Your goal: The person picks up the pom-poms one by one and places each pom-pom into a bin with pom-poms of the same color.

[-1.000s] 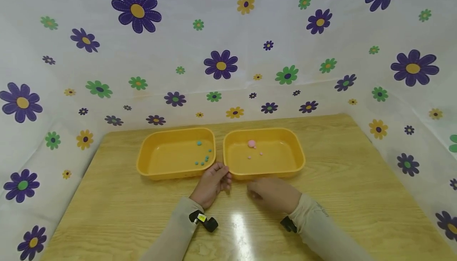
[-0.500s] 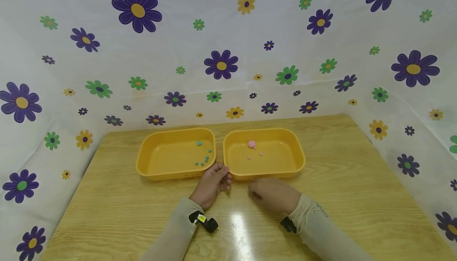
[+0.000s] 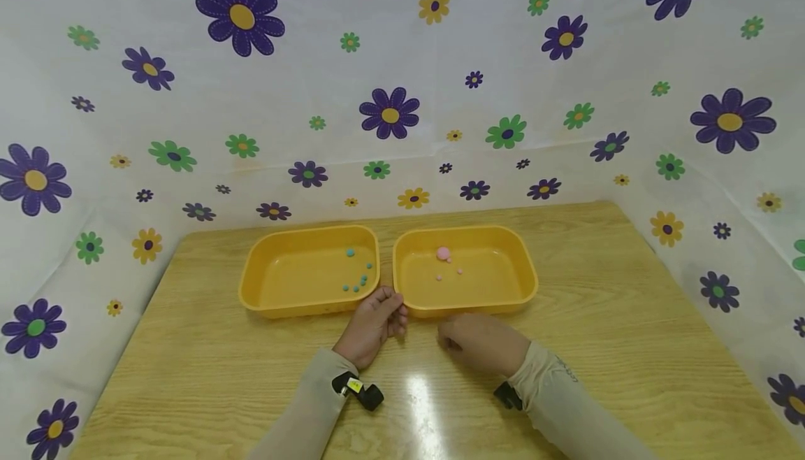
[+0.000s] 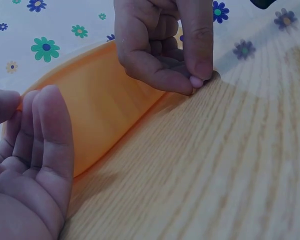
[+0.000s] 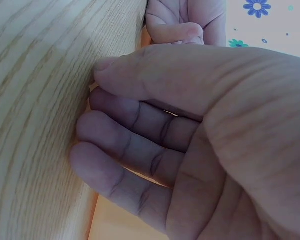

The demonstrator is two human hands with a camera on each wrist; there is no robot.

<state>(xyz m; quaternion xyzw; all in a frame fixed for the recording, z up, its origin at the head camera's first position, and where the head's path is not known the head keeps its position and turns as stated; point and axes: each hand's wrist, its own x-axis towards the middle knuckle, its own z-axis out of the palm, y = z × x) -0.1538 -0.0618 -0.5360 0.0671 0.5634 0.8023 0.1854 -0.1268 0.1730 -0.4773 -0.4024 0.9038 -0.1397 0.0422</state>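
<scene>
Just in front of the right yellow tray (image 3: 465, 306), my right hand (image 3: 484, 342) pinches a small pink ball (image 4: 196, 81) between thumb and index finger, low over the wooden table. From the right wrist camera the ball is hidden behind the thumb (image 5: 140, 75). My left hand (image 3: 371, 326) is at the tray's near left corner, its thumb and fingertips pinching the rim. Inside this tray lie a larger pink lump (image 3: 443, 254) and several tiny pink balls (image 3: 460, 271).
A second yellow tray (image 3: 277, 308) stands to the left, with several small teal balls (image 3: 356, 289) towards its right end. Both trays rest on a wooden table (image 3: 597, 320). A white flowered cloth (image 3: 434, 54) encloses the back and sides.
Both hands stay in nearly the same place. The right hand shifts very slightly, and the balls in the trays have not moved.
</scene>
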